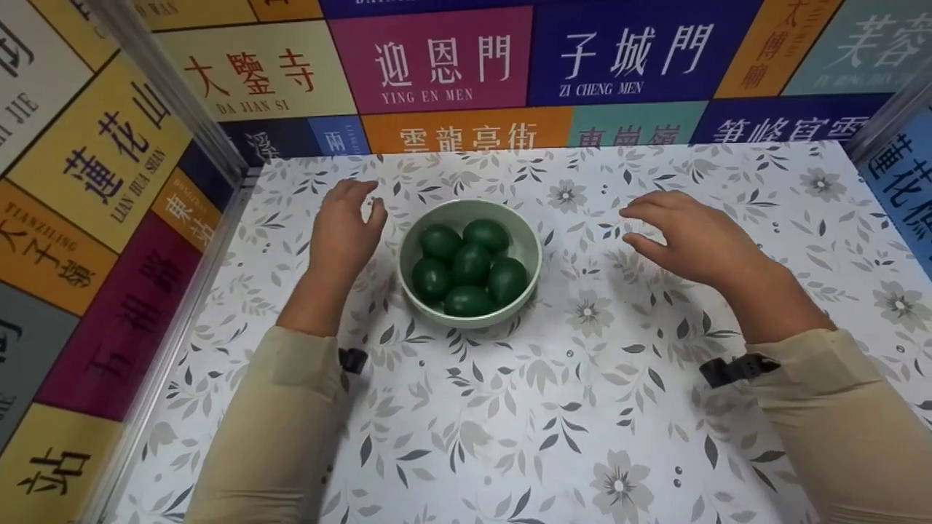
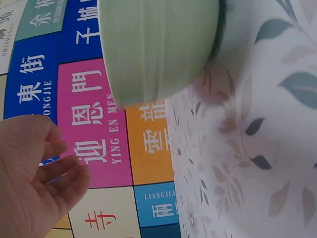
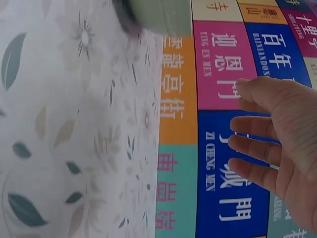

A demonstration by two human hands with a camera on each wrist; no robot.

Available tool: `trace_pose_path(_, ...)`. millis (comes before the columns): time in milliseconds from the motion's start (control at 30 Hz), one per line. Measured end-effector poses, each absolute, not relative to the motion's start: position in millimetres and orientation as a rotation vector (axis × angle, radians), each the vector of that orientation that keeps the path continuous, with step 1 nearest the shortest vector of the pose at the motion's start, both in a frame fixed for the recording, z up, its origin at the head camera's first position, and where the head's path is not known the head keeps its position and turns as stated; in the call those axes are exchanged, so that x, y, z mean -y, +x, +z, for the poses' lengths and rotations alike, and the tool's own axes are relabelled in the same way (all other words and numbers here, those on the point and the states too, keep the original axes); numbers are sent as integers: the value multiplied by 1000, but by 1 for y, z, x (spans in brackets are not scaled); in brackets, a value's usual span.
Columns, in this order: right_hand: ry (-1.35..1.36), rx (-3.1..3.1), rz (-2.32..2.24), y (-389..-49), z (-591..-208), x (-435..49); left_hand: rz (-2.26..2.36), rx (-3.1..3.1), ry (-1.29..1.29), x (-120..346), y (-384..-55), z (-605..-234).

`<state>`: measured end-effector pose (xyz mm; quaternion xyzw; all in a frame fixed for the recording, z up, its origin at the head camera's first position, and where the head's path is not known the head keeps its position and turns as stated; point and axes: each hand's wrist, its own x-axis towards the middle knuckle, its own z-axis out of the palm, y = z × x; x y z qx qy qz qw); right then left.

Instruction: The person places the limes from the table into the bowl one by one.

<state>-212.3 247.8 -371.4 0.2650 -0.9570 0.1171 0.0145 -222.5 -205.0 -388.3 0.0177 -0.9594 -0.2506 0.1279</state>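
Note:
A pale green bowl (image 1: 472, 321) stands on the table with several dark green, egg-shaped things (image 1: 471, 263) inside. Just left of its rim hovers my left hand (image 1: 345, 229), fingers loosely bent and nothing in its grasp. My right hand (image 1: 688, 236) is farther off on the bowl's right, its relaxed fingers pointing toward the bowl and holding nothing. In the left wrist view, the bowl's side (image 2: 158, 49) shows above the left hand (image 2: 44, 178). The right wrist view shows the right hand (image 3: 282, 144) with parted fingers, and part of the bowl (image 3: 166, 15) at the top.
The table is covered by a white cloth (image 1: 510, 422) printed with grey leaves and flowers. Panels of coloured blocks with lettering (image 1: 444, 65) rise behind the table and along its left side (image 1: 102, 175). Dark straps (image 1: 735, 370) are on both wrists.

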Motion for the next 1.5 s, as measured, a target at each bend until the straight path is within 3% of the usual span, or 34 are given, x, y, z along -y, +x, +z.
trace_pose_path(267,587,2951,419,-218,-383,-268,-581,2703,22,215,-236,-400)
trace_pose_path(500,455,2872,549,-225,-402,-280,-425,2933,162,219,-247,-412)
trace_pose_path(867,261,3006,570,-236,-437,-294,-460,3107,183,233,-251,-438)
trace_pose_path(1500,224,3170,403,-234,-447,-296,-497,3153,152,240,-242,-452)
